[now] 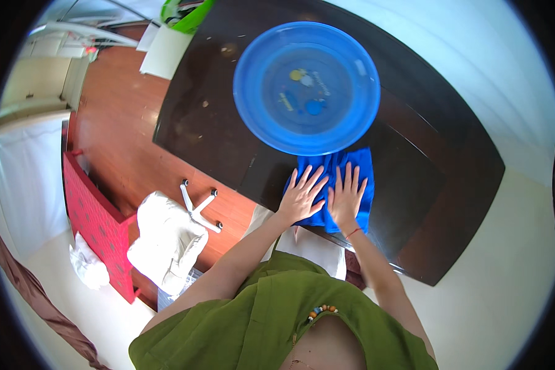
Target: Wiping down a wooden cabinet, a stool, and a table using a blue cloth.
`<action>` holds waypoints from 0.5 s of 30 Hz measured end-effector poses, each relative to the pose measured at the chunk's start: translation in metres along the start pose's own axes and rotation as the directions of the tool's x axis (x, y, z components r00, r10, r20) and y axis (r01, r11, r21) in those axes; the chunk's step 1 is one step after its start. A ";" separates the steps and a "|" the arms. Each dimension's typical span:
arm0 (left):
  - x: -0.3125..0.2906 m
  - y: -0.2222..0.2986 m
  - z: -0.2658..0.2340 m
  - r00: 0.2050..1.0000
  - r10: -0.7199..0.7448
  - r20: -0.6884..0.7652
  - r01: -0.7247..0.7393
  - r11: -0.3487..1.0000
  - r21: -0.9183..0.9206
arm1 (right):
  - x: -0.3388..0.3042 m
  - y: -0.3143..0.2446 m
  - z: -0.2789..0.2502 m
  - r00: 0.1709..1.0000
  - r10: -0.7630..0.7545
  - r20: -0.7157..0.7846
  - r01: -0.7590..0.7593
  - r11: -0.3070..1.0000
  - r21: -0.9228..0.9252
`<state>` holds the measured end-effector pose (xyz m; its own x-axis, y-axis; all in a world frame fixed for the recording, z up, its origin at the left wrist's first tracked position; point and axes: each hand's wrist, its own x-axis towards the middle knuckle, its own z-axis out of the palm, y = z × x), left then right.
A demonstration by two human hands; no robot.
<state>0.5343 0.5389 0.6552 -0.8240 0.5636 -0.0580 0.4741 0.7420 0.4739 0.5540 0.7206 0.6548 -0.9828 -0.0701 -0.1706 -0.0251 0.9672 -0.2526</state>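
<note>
At the near edge of the dark tabletop (425, 191), the blue cloth (330, 166) lies just before the blue plastic basin (245, 105), whose rim overlaps its far end in view. The person's left hand (300, 200) and right hand (346, 200) rest on it palm-down, fingers spread, gripping nothing. A hard forward push could bunch the cloth or jolt the basin; a backward drag could pull it off the edge. Marks inside the basin may be lettering, too blurred to read.

Basin (247, 105): on the tabletop (200, 123), behind the cloth (330, 163)
Cloth: at the tabletop's near edge
Left hand (301, 198): on the cloth's left part
Right hand (346, 200): on its right part
Chair (166, 231): on the floor (120, 123), left of both hands
</note>
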 end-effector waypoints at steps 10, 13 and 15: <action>-0.060 -0.170 -0.093 0.926 -0.326 -0.188 0.339 0.940 0.037 | 0.117 -0.190 0.033 0.974 -0.228 0.010 0.224 0.965 0.136; -0.074 -0.245 -0.128 0.872 -0.398 -0.285 0.435 0.897 0.079 | 0.175 -0.267 0.044 0.936 -0.339 -0.095 0.347 0.933 0.093; -0.080 -0.295 -0.149 0.843 -0.420 -0.335 0.478 0.871 0.111 | 0.212 -0.317 0.057 0.914 -0.382 -0.138 0.398 0.910 0.117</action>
<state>0.4137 0.2210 0.6513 -0.9980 0.0421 0.0461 0.0536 0.9563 0.2873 0.3638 0.3857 0.6446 -0.9137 -0.3998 0.0721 -0.3927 0.8235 -0.4094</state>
